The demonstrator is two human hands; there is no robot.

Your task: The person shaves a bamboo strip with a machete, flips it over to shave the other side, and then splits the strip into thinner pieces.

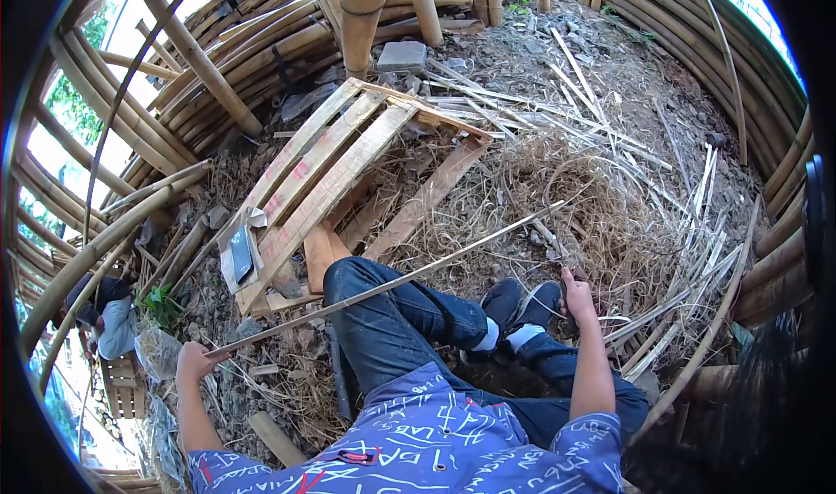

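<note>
A long, thin bamboo strip (pixel 383 287) runs slantwise across my raised knee, from the lower left up to the pile of shavings. My left hand (pixel 200 360) is closed round its lower left end. On the right, my right hand (pixel 576 295) is closed round the dark handle of a tool (pixel 571 320), held beside my shoe; its blade is hard to make out. The strip's far end lies beyond my right hand, apart from it. Curly bamboo shavings (pixel 557 181) lie heaped in front of my feet.
A slatted wooden pallet (pixel 322 168) leans ahead at the left, with a phone (pixel 240 254) on its corner. Split strips (pixel 688 294) lie on the right. Bamboo poles (pixel 355 24) stand and lie all around. Another person (pixel 113 320) is at the far left. A grey block (pixel 402 57) lies ahead.
</note>
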